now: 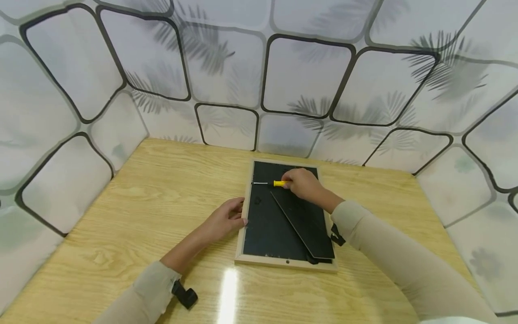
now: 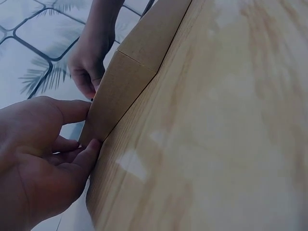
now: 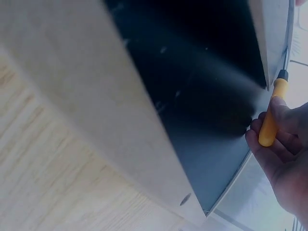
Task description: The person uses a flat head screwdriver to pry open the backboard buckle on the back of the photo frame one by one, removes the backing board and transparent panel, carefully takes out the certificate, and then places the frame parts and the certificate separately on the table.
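A picture frame (image 1: 285, 264) of pale wood lies face down on the table, its black backing board (image 1: 267, 229) showing. The frame's folded-out black stand (image 1: 309, 225) slants across that board. In my right hand (image 1: 303, 183) I hold a screwdriver by its yellow handle (image 3: 273, 113). Its thin metal shaft (image 1: 260, 183) points left, and the tip is at the inner edge of the frame's left side. My left hand (image 1: 224, 219) steadies the frame's left side, with thumb and fingers against the wooden edge (image 2: 118, 91) in the left wrist view.
The table (image 1: 162, 193) has a light wood grain. A patterned wall covering (image 1: 226, 81) with dark outlines and leaf prints stands behind and on both sides. Black straps with small devices (image 1: 185, 294) are on both wrists.
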{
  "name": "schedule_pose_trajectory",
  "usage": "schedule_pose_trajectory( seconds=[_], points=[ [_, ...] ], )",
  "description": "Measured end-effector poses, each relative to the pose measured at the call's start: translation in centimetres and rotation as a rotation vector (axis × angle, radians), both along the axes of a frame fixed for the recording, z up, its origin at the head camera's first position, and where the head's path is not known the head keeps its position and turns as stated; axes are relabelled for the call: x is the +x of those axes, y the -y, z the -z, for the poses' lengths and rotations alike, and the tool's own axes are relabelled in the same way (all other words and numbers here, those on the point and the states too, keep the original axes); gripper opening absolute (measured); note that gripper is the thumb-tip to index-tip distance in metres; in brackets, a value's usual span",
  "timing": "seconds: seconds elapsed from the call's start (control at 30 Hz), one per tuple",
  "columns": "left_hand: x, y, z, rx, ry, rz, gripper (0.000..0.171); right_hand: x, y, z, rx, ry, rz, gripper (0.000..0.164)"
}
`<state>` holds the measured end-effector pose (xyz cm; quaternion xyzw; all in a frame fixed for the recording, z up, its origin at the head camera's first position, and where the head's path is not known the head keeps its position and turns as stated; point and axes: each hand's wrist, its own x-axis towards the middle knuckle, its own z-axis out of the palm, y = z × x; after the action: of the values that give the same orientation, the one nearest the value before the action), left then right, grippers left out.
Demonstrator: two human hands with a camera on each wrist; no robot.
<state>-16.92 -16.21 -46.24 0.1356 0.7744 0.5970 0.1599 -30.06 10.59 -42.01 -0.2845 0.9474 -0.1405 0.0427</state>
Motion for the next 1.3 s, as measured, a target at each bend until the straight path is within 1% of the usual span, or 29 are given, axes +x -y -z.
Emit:
schedule_pose_trajectory(
  seconds=[0.2, 0.37, 0.67, 1.0, 1.2, 1.3],
  points=[
    [-0.1, 0.0, 0.0, -0.01, -0.025, 0.008, 0.072, -0.1, 0.1, -0.1, 0.002, 0.007, -0.001, 0.022],
    [-0.2, 0.0, 0.1, -0.014, -0.032, 0.005, 0.072, 0.0, 0.3, -0.6, -0.007, -0.002, -0.015, 0.02],
    [-0.1, 0.1, 0.1, -0.006, -0.018, 0.0, 0.072, 0.4, 0.5, -1.1, 0.013, 0.009, -0.017, 0.021],
    [-0.1, 0.0, 0.0, -0.011, 0.0, -0.031, 0.072, 0.2, 0.4, -1.7, -0.076, 0.035, -0.034, 0.02],
    [-0.2, -0.1, 0.0, 0.001, -0.003, -0.023, 0.072, 0.2, 0.9, -2.4, -0.084, 0.031, -0.05, 0.021],
    [-0.2, -0.1, 0.1, -0.009, -0.021, -0.015, 0.071, 0.2, 1.1, -2.6, -0.104, 0.049, -0.035, 0.022]
  ],
)
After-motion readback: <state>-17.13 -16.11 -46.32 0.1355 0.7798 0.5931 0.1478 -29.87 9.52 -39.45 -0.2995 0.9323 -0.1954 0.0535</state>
